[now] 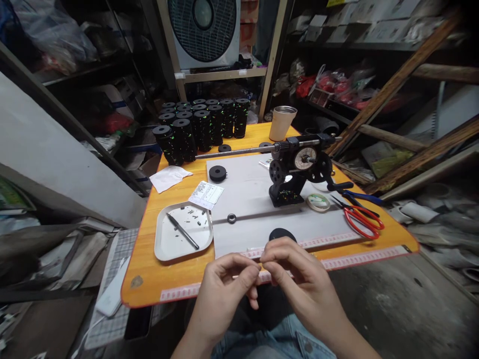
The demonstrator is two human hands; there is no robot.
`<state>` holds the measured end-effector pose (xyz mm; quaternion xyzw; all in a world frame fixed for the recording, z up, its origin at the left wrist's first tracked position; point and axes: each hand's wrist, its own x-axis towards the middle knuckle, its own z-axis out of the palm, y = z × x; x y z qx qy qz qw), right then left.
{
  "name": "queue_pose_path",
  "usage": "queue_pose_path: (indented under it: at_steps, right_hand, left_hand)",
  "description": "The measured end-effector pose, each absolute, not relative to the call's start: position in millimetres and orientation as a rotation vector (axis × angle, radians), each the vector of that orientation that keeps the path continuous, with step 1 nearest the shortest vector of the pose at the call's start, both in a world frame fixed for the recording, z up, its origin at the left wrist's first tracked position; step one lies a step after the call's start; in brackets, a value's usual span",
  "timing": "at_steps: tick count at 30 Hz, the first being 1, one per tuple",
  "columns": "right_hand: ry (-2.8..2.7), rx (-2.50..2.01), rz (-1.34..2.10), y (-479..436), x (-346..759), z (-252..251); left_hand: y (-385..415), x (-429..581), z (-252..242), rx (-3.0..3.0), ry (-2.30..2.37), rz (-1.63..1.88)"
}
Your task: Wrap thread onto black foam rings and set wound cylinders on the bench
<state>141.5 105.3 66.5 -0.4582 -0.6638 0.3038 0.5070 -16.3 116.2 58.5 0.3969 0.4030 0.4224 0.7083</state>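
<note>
fingers, left hand point(226, 285): thumb and index tips close; right hand point(305, 273): likewise, just beside. cannot tell whether either pair meets or clamps something fine. counts, left to right: one tray point(164, 247), one pen point(183, 231) on it, one printed slip point(206, 194), one thick black disc point(217, 173), one ring point(229, 219), one near black disc point(281, 233), one crank machine point(295, 174), one tape roll point(319, 208), one pair of scissors point(362, 217). near black disc: round, partly hidden, just beyond the right hand, on the white sheet point(245, 182).
</note>
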Motion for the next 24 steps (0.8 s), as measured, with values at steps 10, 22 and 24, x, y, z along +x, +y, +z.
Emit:
queue_pose_path:
  at_steps: [10,22,24]
  right_hand:
    - [-1.545,-1.401,0.337,102,211,63]
    - [-2.517,-0.875,-0.3,104,228,41]
    - [-2.586,-0.778,-0.203,118,220,49]
  left_hand:
    - [120,-20,46,0.854,1.036,1.032]
    - [119,-17,40,0.798,1.036,1.034]
    - [117,-17,40,0.797,1.032,1.036]
